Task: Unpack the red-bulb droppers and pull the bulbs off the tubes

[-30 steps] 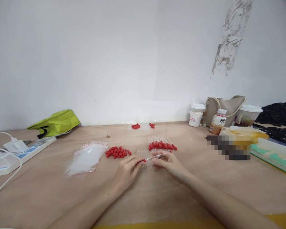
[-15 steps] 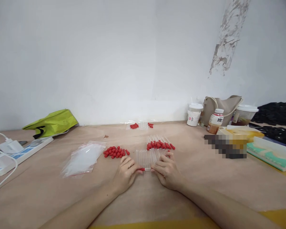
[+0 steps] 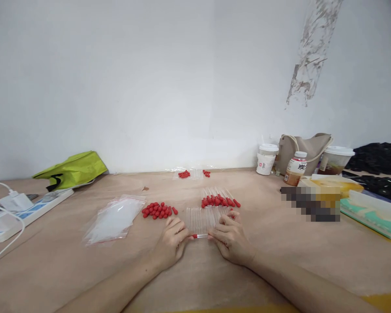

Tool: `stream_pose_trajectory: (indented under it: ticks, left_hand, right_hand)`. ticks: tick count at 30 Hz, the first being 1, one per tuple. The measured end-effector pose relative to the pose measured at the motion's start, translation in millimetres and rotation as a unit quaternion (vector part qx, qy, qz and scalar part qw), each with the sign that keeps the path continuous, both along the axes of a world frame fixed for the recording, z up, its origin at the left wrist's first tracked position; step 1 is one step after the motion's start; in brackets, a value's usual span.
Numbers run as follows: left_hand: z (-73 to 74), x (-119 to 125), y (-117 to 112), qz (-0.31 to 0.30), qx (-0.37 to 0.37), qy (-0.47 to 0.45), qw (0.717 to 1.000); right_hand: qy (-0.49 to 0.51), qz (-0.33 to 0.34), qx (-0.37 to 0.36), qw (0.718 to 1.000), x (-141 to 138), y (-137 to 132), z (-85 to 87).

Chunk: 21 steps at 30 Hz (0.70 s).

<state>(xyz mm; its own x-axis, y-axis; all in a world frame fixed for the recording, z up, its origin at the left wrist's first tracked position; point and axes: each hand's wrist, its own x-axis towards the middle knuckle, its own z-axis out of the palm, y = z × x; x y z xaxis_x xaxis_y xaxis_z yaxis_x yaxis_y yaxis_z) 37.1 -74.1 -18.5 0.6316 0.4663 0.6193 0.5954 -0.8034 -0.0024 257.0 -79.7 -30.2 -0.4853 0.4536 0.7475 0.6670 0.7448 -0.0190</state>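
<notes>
My left hand (image 3: 172,241) pinches a red rubber dropper bulb (image 3: 194,236), mostly covered by the fingers. One end of a clear glass dropper tube (image 3: 202,236) meets that bulb, and my right hand (image 3: 230,239) grips the tube's other end. The tube lies level between both hands. Just beyond them is a row of clear tubes (image 3: 195,217); another red bulb (image 3: 232,210) shows by the right fingers. Assembled droppers with red bulbs (image 3: 217,201) lie side by side behind that row. Left of it sits a pile of loose red bulbs (image 3: 156,211).
Clear zip bags (image 3: 112,219) lie at left, near a power strip (image 3: 35,211) and a yellow-green pouch (image 3: 73,169). A bag with more bulbs and tubes (image 3: 195,174) rests by the wall. At right stand a lidded cup (image 3: 266,161), a bottle (image 3: 295,169) and a grey bag (image 3: 306,148).
Less of the red bulb shows beside my left fingers. Both hands keep their hold on the bulb and tube. The whole view has shifted slightly.
</notes>
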Motion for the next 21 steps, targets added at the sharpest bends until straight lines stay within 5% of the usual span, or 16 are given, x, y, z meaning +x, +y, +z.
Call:
stream_pose_trajectory:
  ticks: [6, 12, 17, 21]
  left_hand:
    - [4.5, -17, 6, 0.056, -0.028, -0.132, 0.989]
    - [38.5, -41, 22, 0.202, -0.077, -0.237, 0.947]
    - [78.0, -75, 50, 0.316, -0.107, -0.262, 0.906]
    - [87.8, -96, 76, 0.337, -0.201, -0.264, 0.881]
  right_hand:
    - [0.094, -0.055, -0.030, 0.994, 11, 6, 0.7]
    - [0.173, -0.086, -0.065, 0.979, 8, 16, 8.3]
    - [0.098, -0.112, -0.080, 0.986, -4, 29, 33.5]
    - [0.016, -0.155, -0.054, 0.986, -17, 39, 34.6]
